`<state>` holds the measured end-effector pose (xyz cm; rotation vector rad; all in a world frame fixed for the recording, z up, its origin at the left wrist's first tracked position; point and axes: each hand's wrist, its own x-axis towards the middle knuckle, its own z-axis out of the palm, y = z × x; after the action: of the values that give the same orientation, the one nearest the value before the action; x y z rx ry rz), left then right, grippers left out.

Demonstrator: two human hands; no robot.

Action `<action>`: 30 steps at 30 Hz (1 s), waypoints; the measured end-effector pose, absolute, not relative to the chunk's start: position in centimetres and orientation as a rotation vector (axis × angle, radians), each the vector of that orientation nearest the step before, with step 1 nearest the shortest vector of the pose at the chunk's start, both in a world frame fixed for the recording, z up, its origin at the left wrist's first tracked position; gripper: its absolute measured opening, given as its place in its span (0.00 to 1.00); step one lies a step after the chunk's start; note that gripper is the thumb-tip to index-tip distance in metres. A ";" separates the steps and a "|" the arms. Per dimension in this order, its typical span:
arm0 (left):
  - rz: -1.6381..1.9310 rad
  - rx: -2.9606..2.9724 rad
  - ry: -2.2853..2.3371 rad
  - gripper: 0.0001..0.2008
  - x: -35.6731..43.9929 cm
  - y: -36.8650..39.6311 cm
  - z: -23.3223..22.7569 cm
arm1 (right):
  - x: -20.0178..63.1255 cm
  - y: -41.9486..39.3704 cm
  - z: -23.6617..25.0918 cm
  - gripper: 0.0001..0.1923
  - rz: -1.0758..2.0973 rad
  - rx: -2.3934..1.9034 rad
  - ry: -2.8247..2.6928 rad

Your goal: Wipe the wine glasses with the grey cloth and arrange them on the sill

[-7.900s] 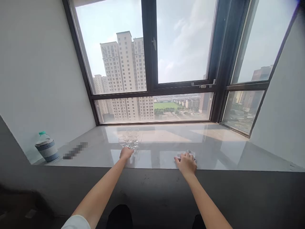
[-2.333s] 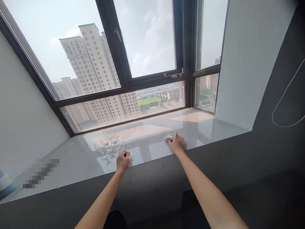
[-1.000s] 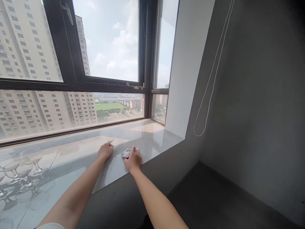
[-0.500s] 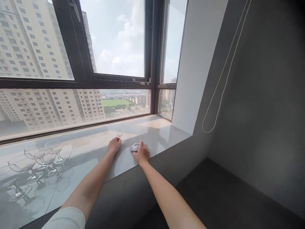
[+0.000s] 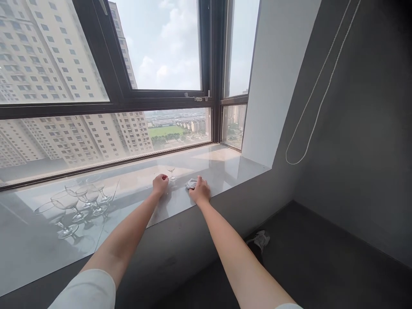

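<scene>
In the head view, the left hand (image 5: 160,183) rests on the pale, glossy window sill (image 5: 219,161) with its fingers curled loosely, just beside a small stemmed glass (image 5: 171,173) that stands upright on the sill; whether the fingertips touch its foot cannot be told. The right hand (image 5: 201,192) lies flat, palm down, pressing on a small white cloth (image 5: 191,183) close to the sill's front edge, just right of the glass. The glass looks thin, light and brittle, and smooth enough to slip on the polished stone, so the stem or the foot seems the safest place to take it, with a gentle pinch rather than a squeeze on the bowl. The cloth is soft and limp and can be bunched anywhere. Well apart to the left, a cluster of larger stemmed glasses (image 5: 80,199) stands upright, close together, some apparently touching. All the bowls look empty and clear. A white bead cord (image 5: 317,86) hangs on the dark wall to the right.
</scene>
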<state>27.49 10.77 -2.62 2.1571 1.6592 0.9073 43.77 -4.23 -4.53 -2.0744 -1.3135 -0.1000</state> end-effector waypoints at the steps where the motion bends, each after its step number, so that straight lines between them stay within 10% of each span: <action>1: 0.910 2.170 1.669 0.12 26.5 9.9 -2.6 | 43.8 -4.3 -4.5 0.26 -0.091 -2.074 -1.318; 18: 0.659 1.785 2.584 0.14 -2.4 -2.3 0.0 | 43.6 -5.0 -4.5 0.27 0.010 -2.090 -1.298; 30: 0.342 1.774 2.618 0.24 -4.0 0.3 -2.6 | 43.4 -5.0 -4.9 0.34 0.019 -2.144 -1.286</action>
<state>-4.04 0.27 -2.65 1.7738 2.6184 0.3421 43.45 -4.96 -4.88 -2.1442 -1.2857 0.0194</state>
